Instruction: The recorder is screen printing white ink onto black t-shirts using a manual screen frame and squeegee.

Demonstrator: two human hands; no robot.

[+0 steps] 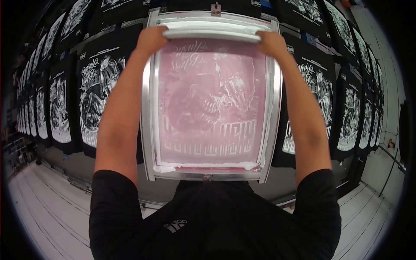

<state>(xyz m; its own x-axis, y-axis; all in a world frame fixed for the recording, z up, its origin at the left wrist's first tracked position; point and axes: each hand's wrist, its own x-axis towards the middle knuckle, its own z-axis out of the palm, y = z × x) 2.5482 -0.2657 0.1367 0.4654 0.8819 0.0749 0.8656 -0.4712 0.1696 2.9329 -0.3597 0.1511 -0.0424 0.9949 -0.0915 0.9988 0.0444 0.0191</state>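
Both my arms reach forward over a screen-printing frame with silver metal sides and pink mesh. A long, pale squeegee lies across the mesh near its far end. My left hand is closed around the squeegee's left end, and my right hand grips its right end. Through the mesh shows a design of lettering, a figure and a maze-like border. Thick white ink lines the near edge of the mesh, with more beyond the squeegee. The squeegee's lower edge is hidden from me.
Rows of black printed shirts flank the frame on the left, with more printed shirts on the right. At the far end of the frame is a metal clamp. A pale plank floor shows at the lower left.
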